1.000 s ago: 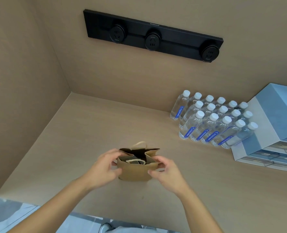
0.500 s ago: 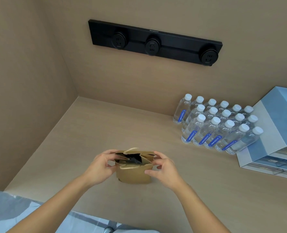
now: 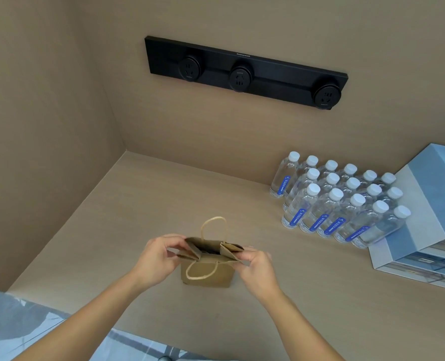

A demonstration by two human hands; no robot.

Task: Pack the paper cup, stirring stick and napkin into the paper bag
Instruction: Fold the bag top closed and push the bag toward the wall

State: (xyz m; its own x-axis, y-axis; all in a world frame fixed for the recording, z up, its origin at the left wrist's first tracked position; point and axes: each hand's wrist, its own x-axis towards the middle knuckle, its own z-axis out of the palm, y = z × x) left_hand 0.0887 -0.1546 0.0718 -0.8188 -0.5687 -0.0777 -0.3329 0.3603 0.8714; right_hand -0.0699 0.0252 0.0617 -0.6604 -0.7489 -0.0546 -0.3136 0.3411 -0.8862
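A small brown paper bag (image 3: 207, 276) stands upright on the wooden counter (image 3: 320, 295), its top edges pinched nearly together. My left hand (image 3: 156, 259) grips the bag's left top edge, and my right hand (image 3: 255, 264) grips its right top edge. One twine handle (image 3: 214, 226) stands up at the back, the other hangs down over the front face. Only a dark narrow gap shows inside the bag. No paper cup, stirring stick or napkin can be seen.
Several clear water bottles (image 3: 338, 201) with white caps stand in rows at the right rear. Blue-and-white boxes (image 3: 430, 220) are stacked at the far right. A black socket strip (image 3: 245, 71) hangs on the back wall. A side wall closes the left.
Both hands have drawn the bag's top edges closer together, narrowing the opening. The rear handle now stands upright and the front handle has dropped down over the front face.
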